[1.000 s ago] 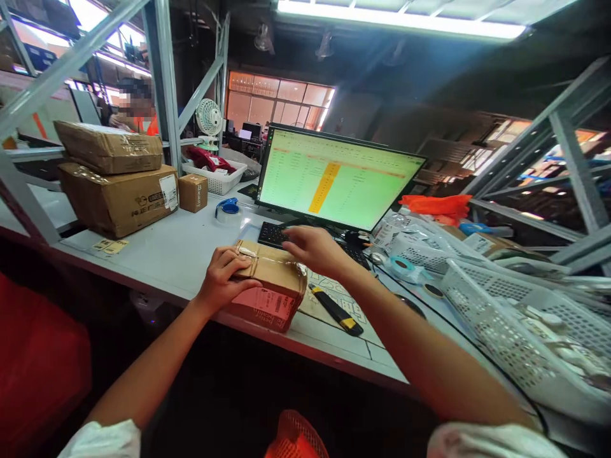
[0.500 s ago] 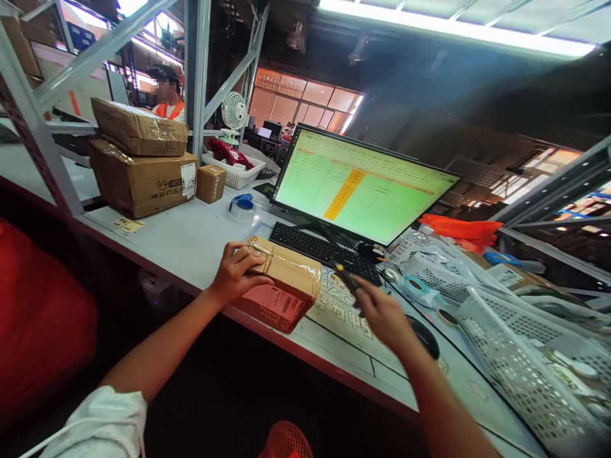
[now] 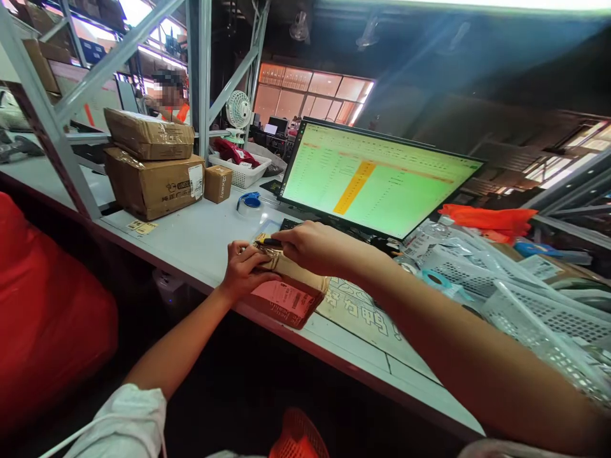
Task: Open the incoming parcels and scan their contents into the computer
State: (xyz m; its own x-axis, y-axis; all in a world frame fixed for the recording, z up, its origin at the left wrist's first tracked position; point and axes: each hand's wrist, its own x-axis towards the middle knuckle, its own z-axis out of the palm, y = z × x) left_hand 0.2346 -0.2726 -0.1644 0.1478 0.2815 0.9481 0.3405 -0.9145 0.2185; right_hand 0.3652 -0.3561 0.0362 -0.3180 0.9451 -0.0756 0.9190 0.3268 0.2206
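Note:
A taped cardboard box (image 3: 305, 275) with a label on its near side rests at the table's front edge. My left hand (image 3: 245, 272) is closed on its left end, the thumb along the near side and the fingers over the top. My right hand (image 3: 312, 245) is wrapped round a black and yellow utility knife (image 3: 271, 242), held low over the box's top with its tip close to my left fingers. The tip is too small to tell whether it touches the tape.
Behind the box stand a monitor (image 3: 372, 178) and a partly hidden keyboard. Stacked cartons (image 3: 153, 181), a small box (image 3: 218, 184) and a tape dispenser (image 3: 249, 202) are on the left. White baskets (image 3: 548, 318) crowd the right. A person (image 3: 169, 95) is beyond the rack.
My right hand has moved left with the utility knife, from beside the box's right end to above its left end. My left hand keeps its hold on the box.

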